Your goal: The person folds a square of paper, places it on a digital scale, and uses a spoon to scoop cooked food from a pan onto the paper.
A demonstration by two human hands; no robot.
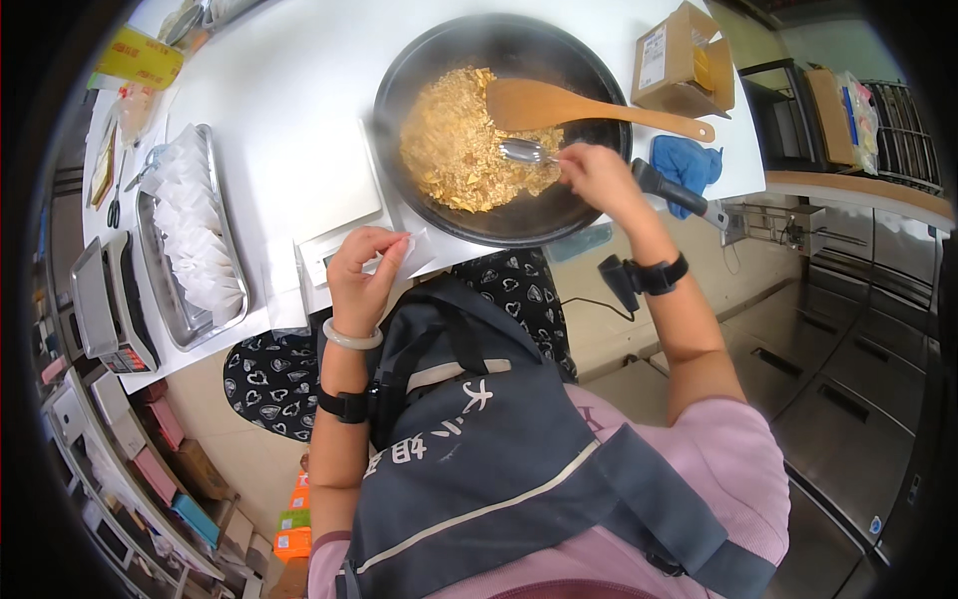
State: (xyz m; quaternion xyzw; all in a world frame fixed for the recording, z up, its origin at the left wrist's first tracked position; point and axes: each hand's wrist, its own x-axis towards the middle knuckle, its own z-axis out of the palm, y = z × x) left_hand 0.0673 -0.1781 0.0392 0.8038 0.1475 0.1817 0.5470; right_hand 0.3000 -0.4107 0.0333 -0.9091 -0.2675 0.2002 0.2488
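A large black wok (519, 45) on the white table holds a golden, grainy, flaky mixture (449, 140), with faint steam over it. My right hand (602, 182) reaches over the wok's right side, its fingers closed on a metal spoon (525, 151). The spoon's bowl is down at the mixture. In front of the wok, my left hand (357, 275) pinches a small, translucent white bag (413, 252) between thumb and finger. A wooden spatula (559, 105) lies across the wok, its blade on the mixture and its handle over the right rim.
At the left, a metal tray (239, 275) holds a heap of small white bags (195, 230), next to a weighing scale (125, 299). A flat white device (334, 190) lies beside the wok. To the right are a cardboard box (679, 65), a blue cloth (687, 170) and the wok's handle (674, 188).
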